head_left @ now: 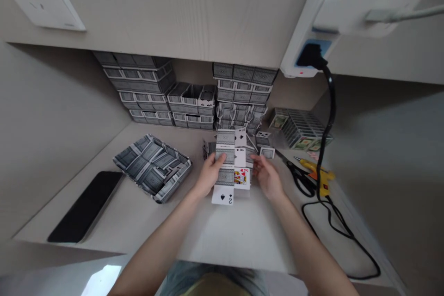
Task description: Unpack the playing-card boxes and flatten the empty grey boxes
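A panel of joined playing cards (225, 176) is held over the middle of the white desk. Its left column shows grey patterned backs, with a two of spades at the near end; an ace and a red king face up on its right side. My left hand (210, 175) grips the panel's left edge, thumb on top. My right hand (268, 176) is beside the panel's right side, fingers curled near the card edges; whether it grips one is unclear. Loose cards (267, 152) lie behind my right hand.
Stacked card-built blocks (152, 85) stand at the back. A card tray (138, 166) and a black phone (86, 203) are left. Right are black scissors (301, 180), a yellow glue gun (323, 184), clear boxes (303, 129) and a black cable (332, 101) hanging from a power strip.
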Demonstrator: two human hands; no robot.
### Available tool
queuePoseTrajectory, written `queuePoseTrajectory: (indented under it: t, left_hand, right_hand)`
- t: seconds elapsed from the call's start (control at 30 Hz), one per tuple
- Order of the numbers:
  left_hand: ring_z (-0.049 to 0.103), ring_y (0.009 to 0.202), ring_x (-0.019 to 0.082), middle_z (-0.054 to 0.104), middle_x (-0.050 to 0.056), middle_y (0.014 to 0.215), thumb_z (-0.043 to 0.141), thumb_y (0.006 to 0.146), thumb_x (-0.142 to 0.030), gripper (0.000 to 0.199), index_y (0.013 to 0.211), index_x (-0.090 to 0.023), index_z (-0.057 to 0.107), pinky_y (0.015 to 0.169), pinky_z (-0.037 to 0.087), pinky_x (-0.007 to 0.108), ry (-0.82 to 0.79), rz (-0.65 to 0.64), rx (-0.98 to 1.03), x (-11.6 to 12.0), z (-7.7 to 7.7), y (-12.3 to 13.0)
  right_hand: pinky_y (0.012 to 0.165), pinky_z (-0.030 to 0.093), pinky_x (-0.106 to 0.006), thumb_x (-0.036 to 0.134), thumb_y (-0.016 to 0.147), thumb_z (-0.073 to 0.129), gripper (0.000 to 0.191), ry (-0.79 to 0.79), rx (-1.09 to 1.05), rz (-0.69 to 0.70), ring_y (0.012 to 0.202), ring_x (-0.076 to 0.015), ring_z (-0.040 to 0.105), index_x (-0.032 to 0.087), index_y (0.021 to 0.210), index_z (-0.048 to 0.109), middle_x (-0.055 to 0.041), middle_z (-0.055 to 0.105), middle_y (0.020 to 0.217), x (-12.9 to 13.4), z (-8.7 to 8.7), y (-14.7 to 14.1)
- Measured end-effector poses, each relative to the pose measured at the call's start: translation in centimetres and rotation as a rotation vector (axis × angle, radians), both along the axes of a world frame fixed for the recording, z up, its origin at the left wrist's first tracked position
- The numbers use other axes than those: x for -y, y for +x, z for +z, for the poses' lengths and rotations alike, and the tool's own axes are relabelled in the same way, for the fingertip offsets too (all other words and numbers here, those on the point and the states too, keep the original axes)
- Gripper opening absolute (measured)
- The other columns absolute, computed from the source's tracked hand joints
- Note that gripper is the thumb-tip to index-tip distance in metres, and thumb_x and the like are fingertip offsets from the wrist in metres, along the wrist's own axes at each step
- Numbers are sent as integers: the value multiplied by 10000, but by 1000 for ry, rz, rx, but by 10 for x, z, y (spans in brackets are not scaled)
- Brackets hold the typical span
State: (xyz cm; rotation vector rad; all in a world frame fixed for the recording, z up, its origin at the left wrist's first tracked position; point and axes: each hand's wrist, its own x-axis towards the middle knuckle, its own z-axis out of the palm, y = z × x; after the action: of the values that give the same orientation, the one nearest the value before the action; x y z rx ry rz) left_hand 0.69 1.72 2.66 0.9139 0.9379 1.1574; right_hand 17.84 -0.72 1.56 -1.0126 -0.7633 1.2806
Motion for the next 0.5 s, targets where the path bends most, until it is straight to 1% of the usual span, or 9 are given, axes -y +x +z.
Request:
queuePoseTrajectory:
  t: [0.07, 0.13, 0.2, 0.27, 0.3, 0.33, 0.4, 0.47, 0.5]
  left_hand:
    - [602, 809, 191, 661, 58, 864, 603, 654, -461, 394, 899, -153, 581, 761, 446, 319, 30, 64, -72, -5, 1, -6]
    - [589, 853, 200, 648, 72, 920, 571, 694, -422, 341, 904, -154, 578, 784, 436, 325, 101, 92, -224, -9, -1, -9]
    - [572, 903, 212, 631, 84, 969, 559, 715, -341, 307, 962, -160, 565, 820, 419, 338, 163, 80, -427, -9, -6, -9]
    - [550, 953, 229, 606, 100, 1013, 569, 704, -260, 366, 1055, -163, 531, 854, 400, 354, 221, 72, -642, -5, -8, -6]
    - [538, 976, 236, 587, 109, 1040, 568, 700, -231, 405, 1095, -162, 511, 868, 392, 361, 264, 75, -747, 0, -7, -4]
    - [522, 1001, 242, 563, 119, 1074, 556, 705, -209, 422, 1120, -157, 498, 883, 382, 365, 333, 80, -845, 5, -2, -3]
    - [506, 1021, 230, 519, 113, 1127, 493, 748, -192, 362, 1109, -172, 519, 906, 365, 353, 511, 54, -1005, 16, 18, -4]
    - [506, 1011, 202, 542, 70, 1086, 445, 781, -197, 277, 1027, -208, 574, 911, 360, 316, 673, 14, -1095, 26, 48, -14]
    - [517, 989, 191, 557, 52, 1068, 424, 795, -211, 267, 1011, -222, 581, 892, 371, 300, 710, 17, -1137, 29, 65, -23]
  right_hand:
    - [561, 406, -263, 397, 631, 654, 232, -5, 83, -133, 665, -154, 560, 214, 772, 635, 2, 631, 742, -5, -6, 5]
    - [563, 393, -250, 336, 580, 698, 253, 13, 163, -229, 656, -140, 537, 219, 784, 605, 22, 600, 730, -8, -12, 10]
    - [580, 396, -255, 316, 576, 697, 307, 29, 189, -260, 653, -139, 529, 227, 839, 567, 29, 577, 716, -11, -17, 13]
    - [607, 406, -271, 310, 583, 686, 355, 38, 211, -278, 653, -143, 529, 232, 891, 527, 32, 558, 704, -12, -20, 14]
    - [622, 410, -278, 307, 585, 683, 372, 39, 231, -295, 657, -144, 529, 233, 907, 512, 32, 550, 704, -13, -20, 14]
    - [637, 411, -283, 305, 587, 681, 379, 38, 258, -313, 666, -146, 529, 232, 914, 503, 29, 544, 708, -13, -20, 15]
    - [659, 411, -288, 307, 593, 674, 374, 32, 319, -338, 687, -149, 527, 225, 914, 501, 20, 536, 723, -12, -18, 15]
    - [661, 411, -290, 314, 595, 668, 365, 25, 360, -356, 689, -152, 524, 219, 907, 505, 15, 529, 724, -12, -17, 17]
    - [658, 412, -290, 317, 592, 668, 365, 21, 369, -365, 684, -153, 522, 217, 904, 506, 15, 526, 720, -12, -17, 17]
